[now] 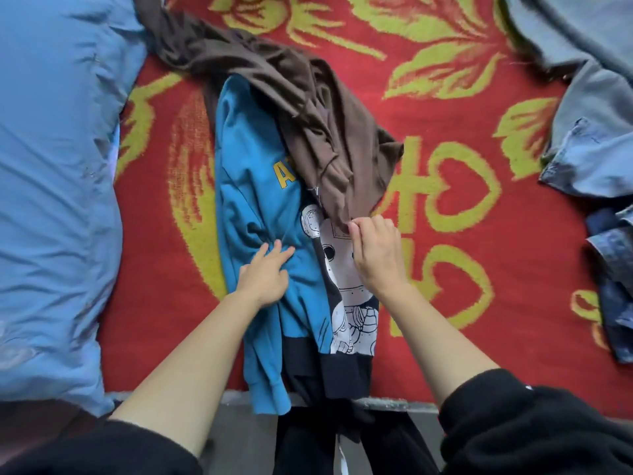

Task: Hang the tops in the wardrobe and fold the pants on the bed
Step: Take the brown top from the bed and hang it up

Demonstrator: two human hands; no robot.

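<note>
Brown garment (308,108): crumpled, lying slantwise on the red and yellow blanket (445,97) of the bed, its near end caught in the grip of the right hand (373,248), thumb and fingertips pinching a fold. Blue top (253,186): astronaut print and yellow lettering, directly beneath that grip and partly under the brown garment, its dark hem and one cuff reaching the bed edge (394,403). Left hand (265,272): grip released, fingers straight and spread, pressing the blue top just left of the pinch. Light-blue bedding (51,166): far left of the grip. Grey-blue denim garment (589,125): well right of the grip; dark denim piece (613,269) nearer, at the right margin.
</note>
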